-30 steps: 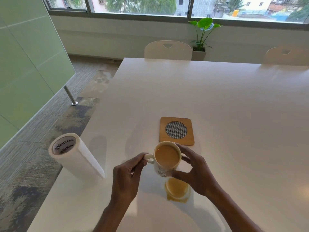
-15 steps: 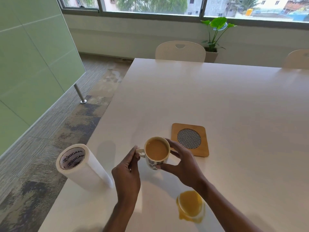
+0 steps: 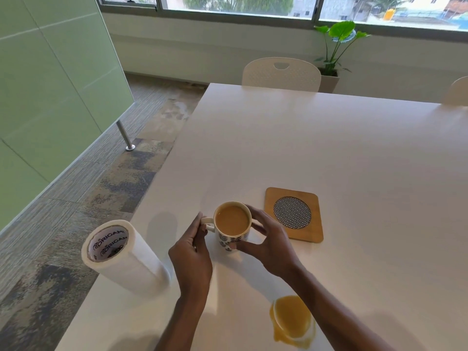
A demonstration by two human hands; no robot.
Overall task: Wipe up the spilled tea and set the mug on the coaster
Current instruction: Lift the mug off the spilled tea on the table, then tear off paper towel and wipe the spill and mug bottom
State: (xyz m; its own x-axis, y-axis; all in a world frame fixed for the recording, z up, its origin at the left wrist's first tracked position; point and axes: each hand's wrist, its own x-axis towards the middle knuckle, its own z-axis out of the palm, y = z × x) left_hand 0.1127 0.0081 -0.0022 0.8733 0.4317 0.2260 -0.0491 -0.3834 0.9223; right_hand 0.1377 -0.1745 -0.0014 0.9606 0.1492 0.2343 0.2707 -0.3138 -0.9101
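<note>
From my remote seat I see the white ceramic mug with a dark leaf pattern (image 3: 233, 225), full of milky tea, just left of the square bamboo coaster with a woven round inset (image 3: 293, 214), not on it. The left hand (image 3: 191, 254) pinches the handle; the right hand (image 3: 266, 245) curls its fingers round the mug's body. I cannot tell whether the base touches the white table (image 3: 329, 148). The orange-brown tea puddle (image 3: 291, 321) lies unwiped near the front edge. The white paper towel roll (image 3: 121, 258) stands at the left.
</note>
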